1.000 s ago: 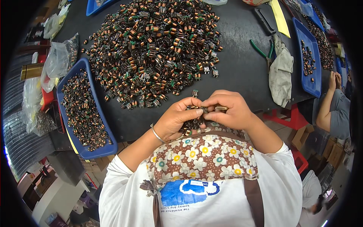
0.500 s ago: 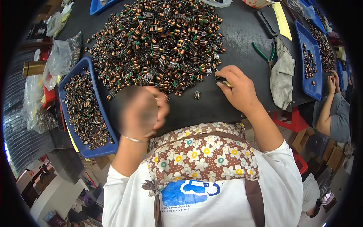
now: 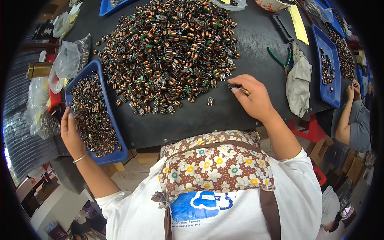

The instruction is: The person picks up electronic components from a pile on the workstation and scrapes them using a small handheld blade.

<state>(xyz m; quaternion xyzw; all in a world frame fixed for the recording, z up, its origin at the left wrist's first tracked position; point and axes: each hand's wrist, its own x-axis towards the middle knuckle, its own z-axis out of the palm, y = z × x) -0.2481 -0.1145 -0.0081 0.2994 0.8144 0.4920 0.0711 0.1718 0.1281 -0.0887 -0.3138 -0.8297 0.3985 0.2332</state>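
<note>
My left hand (image 3: pixel 72 136) is at the left rim of a blue tray (image 3: pixel 123 150), its fingers stretched out beside the small copper-wound coils (image 3: pixel 94 116) inside. On the dark table, a large heap of similar coils (image 3: pixel 172 56) spreads in front of me. Right of the heap's near edge, my right hand (image 3: pixel 254 99) is closed in a pinch on a slim brass-coloured metal piece (image 3: pixel 243 91), mostly hidden by the fingers. A small dark part (image 3: pixel 233 85) shows at the fingertips. One loose coil (image 3: pixel 210 101) stands apart between the heap and that hand.
Green-handled pliers (image 3: pixel 281 58) and a grey cloth (image 3: pixel 299 82) lie to the right. Beyond them is another blue tray (image 3: pixel 336 94) with a few coils, near a co-worker's arm (image 3: pixel 347 110). Plastic bags (image 3: pixel 66 62) crowd the left edge.
My left hand has moved left, from the heap's near edge to the blue tray's far-left rim, uncovering coils along that edge. My right hand has barely shifted and keeps its pinch.
</note>
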